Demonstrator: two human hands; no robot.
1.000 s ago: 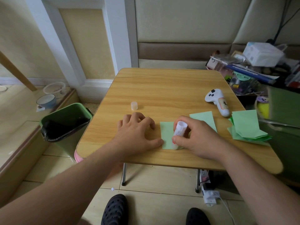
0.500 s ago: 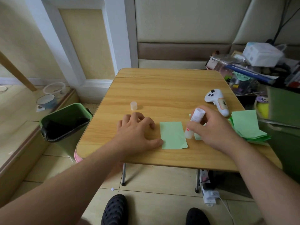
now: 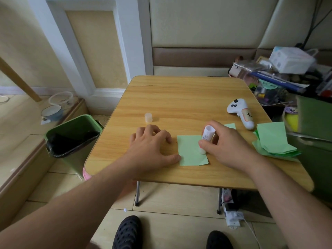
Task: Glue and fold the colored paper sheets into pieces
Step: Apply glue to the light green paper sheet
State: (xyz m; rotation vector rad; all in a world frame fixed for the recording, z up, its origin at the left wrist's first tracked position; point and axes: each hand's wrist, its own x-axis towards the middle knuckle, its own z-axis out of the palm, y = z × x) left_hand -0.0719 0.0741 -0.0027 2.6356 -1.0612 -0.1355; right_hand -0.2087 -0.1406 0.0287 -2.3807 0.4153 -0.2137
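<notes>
**Glue stick pressed to a green sheet near the table's front edge**

A green bin (image 3: 71,139) stands off the table's (image 3: 186,97) left edge. The glue cap (image 3: 148,117) stands upright left of centre. The left hand (image 3: 152,148) lies flat with loosely curled fingers, its thumb touching the green sheet's (image 3: 190,151) left edge. The right hand (image 3: 228,146) grips the glue stick (image 3: 206,139), tip down on the sheet. A stack of green paper (image 3: 273,141) overhangs the right edge, a white controller (image 3: 240,113) behind it.
</notes>
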